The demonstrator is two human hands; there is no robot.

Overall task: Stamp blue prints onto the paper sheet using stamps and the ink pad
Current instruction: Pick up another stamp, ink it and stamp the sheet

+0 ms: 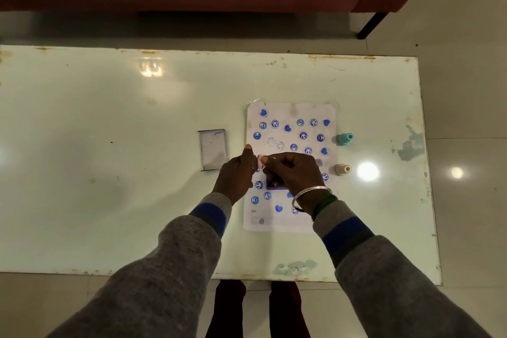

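A: Where is the paper [290, 167]?

B: Flat on the pale worktop [109, 145], right of its middle, covered with blue round and heart-shaped prints.

A: And the hands?

B: Both hover over the paper's left half. The left hand [238, 173] and the right hand [296, 173] meet at a small pink stamp [260, 161], which sits over the paper's left edge.

A: How are the fingers set?

B: The right hand's fingers are curled and pinch the pink stamp at its right end. The left hand's fingers close on the stamp from the other side, thumb raised. How firmly the left hand grips cannot be told.

A: The ink pad?

B: A dark blue square, the pad [275, 186], lies on the paper, just under the right hand and partly hidden by it.

A: Anything else beside the paper?

B: Just off its right edge stand a teal stamp [345, 139] and, nearer the person, a beige stamp [343, 169]. Left of the paper, close by, lies a grey lid [213, 149] with a blue smear at its far edge.

A: The wrists?

B: A metal bangle [307, 196] circles the right wrist, over the paper. Both sleeves are grey with a blue band.
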